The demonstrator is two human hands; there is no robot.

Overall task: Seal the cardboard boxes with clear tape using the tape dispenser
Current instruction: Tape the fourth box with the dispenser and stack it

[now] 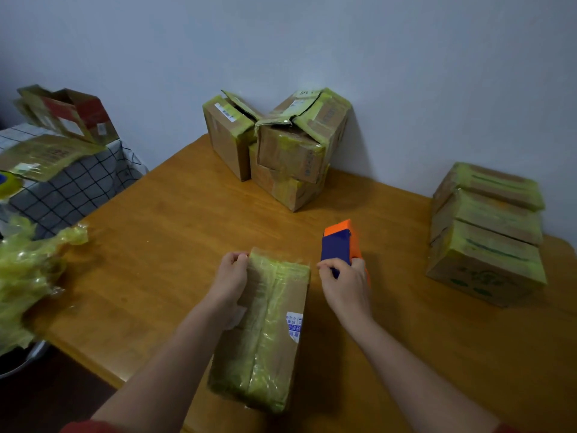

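Low centre, the left hand [232, 275] curls its grip over the far edge of the box [274, 326]; to its right, the right hand [346, 287] grips the tape dispenser [338, 245].

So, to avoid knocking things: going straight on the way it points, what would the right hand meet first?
Probably the pile of boxes by the wall, near its right edge, though it might just miss; the right hand, gripping the tape dispenser, crosses table first.

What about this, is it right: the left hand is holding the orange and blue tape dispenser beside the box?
No. In the head view the right hand holds the orange and blue tape dispenser beside the box.
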